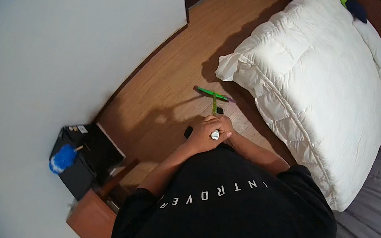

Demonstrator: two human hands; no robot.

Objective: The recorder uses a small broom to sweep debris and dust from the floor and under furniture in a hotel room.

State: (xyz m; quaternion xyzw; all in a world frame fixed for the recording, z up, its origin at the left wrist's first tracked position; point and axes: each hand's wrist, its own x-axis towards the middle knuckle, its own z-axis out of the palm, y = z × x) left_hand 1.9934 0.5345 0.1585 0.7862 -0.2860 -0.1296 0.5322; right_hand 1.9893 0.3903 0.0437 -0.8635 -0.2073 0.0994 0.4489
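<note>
Both my hands are closed around the top of a long handle, close to my chest. My left hand (206,135) wraps the handle near its pale end cap, and my right hand (226,125) lies against it on the far side. The handle (215,104), yellow-green where it shows beyond my hands, runs down to a green floor squeegee or broom head (212,93) at the wooden floor (164,95). The head's exact kind is unclear. Part of the handle is hidden by my fingers.
A bed with a white quilt (312,75) stands to the right, a grey curtain (380,190) beyond it. The white wall (66,40) borders the floor at left. Lower left are a black box-like object (76,179) with a blue duster (64,160) on it, and reddish-brown furniture (93,216).
</note>
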